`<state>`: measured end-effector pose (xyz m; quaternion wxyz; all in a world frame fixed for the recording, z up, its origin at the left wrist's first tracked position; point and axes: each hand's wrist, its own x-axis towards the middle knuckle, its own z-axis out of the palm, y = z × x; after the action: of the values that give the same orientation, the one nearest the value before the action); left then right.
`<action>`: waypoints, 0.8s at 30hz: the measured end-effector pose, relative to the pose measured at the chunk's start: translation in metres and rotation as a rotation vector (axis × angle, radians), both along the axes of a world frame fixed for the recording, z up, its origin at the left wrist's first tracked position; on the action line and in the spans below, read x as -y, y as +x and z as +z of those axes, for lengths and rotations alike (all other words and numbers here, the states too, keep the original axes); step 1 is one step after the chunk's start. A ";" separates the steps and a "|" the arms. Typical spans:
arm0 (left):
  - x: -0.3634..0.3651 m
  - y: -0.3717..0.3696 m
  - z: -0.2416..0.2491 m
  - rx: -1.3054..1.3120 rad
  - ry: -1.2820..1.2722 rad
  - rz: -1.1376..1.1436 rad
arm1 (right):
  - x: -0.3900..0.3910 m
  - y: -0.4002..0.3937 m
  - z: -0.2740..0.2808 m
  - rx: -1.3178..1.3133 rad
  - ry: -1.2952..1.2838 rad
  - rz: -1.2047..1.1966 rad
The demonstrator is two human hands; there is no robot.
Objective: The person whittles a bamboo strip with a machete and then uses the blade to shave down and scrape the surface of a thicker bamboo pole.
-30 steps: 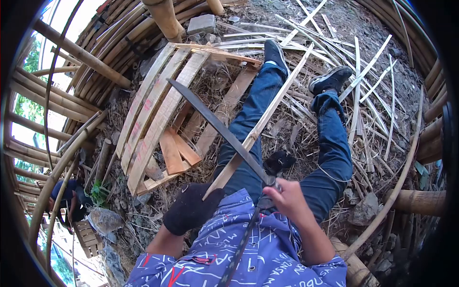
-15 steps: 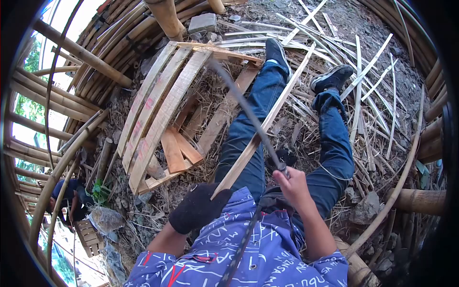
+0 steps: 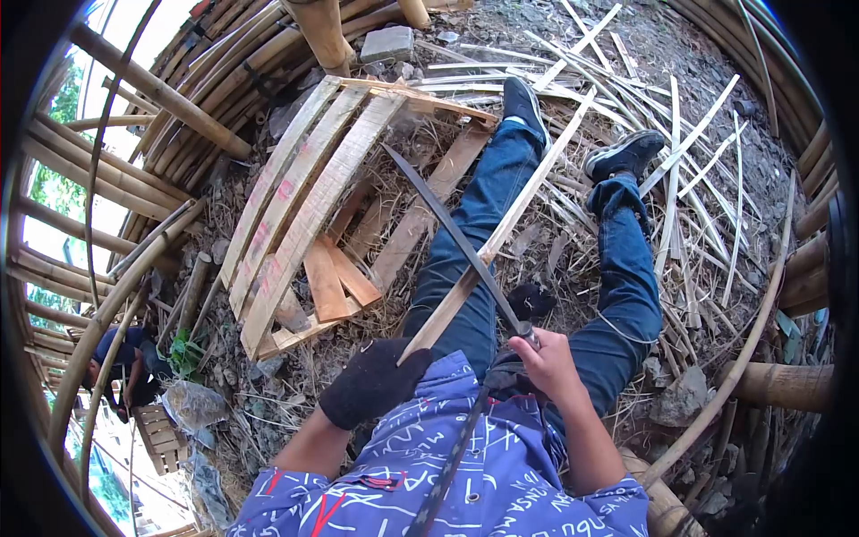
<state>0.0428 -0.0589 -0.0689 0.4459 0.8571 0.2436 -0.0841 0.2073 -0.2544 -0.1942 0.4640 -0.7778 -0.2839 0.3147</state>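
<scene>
Strip of pale wood [image 3: 522, 205], long and thin, slants over the left leg [image 3: 455, 273] of a person seated on the ground [image 3: 573, 261]. Near end at the lap, far end out beyond the left shoe [image 3: 524, 100].

Left hand [image 3: 371, 383], in a black glove, has that near end; fingers look closed, pinching it, though the glove hides their exact set. Right hand [image 3: 548, 362], bare, is wrapped round the handle of a long knife [image 3: 454, 234], thumb laid along the top. Blade points away and to the left, crossing over the strip just above the leg. Whether the edge touches the wood or only passes above it, cannot tell.

Step in hand, as I judge it: shaving or trimming the strip with the blade. Wood looks darker on the near side of the crossing, paler beyond; could be a sign of where the cutting has reached, not certain.

Next move, to my mind, calls for a steady left grip, the blade laid at a shallow angle, and the stroke kept clear of both leg and glove.

Around: loose strips [image 3: 674, 161] scattered toward the far right of the ground; slatted crate [image 3: 309, 192] tilted beside the left leg; dark bundle [image 3: 531, 301] between the legs, too unclear to name.
</scene>
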 end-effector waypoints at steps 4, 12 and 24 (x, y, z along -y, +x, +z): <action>0.002 0.003 0.016 -0.202 -0.217 0.181 | 0.006 -0.014 0.023 -0.188 -0.061 -0.009; -0.005 0.002 0.016 -0.179 -0.312 0.244 | 0.002 -0.014 0.025 -0.003 0.010 0.009; -0.002 -0.005 0.027 -0.195 -0.271 0.275 | 0.015 0.002 0.019 0.066 -0.106 0.063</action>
<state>0.0376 -0.0569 -0.0422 0.5388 0.7358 0.3868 -0.1369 0.2095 -0.2698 -0.1749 0.4025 -0.8019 -0.3065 0.3178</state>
